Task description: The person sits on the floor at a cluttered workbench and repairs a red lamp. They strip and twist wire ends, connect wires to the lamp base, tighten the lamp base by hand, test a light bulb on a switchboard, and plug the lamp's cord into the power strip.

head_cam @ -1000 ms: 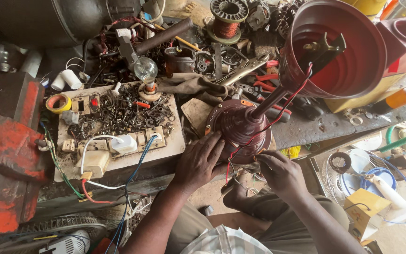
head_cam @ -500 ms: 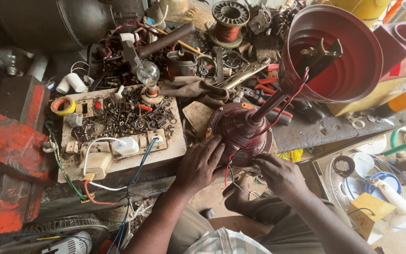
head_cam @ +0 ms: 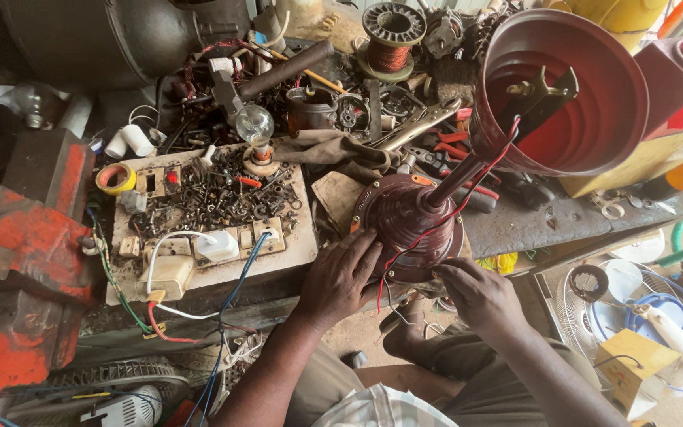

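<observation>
Steadying maroon fan motor housing (head_cam: 405, 225) at counter (head_cam: 531, 225) edge: left hand (head_cam: 341, 277) fingers spread flat on it, right hand (head_cam: 476, 294) fingers curled beneath, pinching wires (head_cam: 385, 273); careful wire handling probably needed.

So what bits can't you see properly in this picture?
All in the head view:
- Right hand: its fingertips go under the dark red fan motor, so its grip is hidden.
- Left hand: the palm lies flat on the motor and covers that part of the casing.
- Red and black wires: their lower ends vanish between the hands.
- Red vise: cut off by the left edge.
- Screws on the wooden board: too small to tell apart.
</observation>
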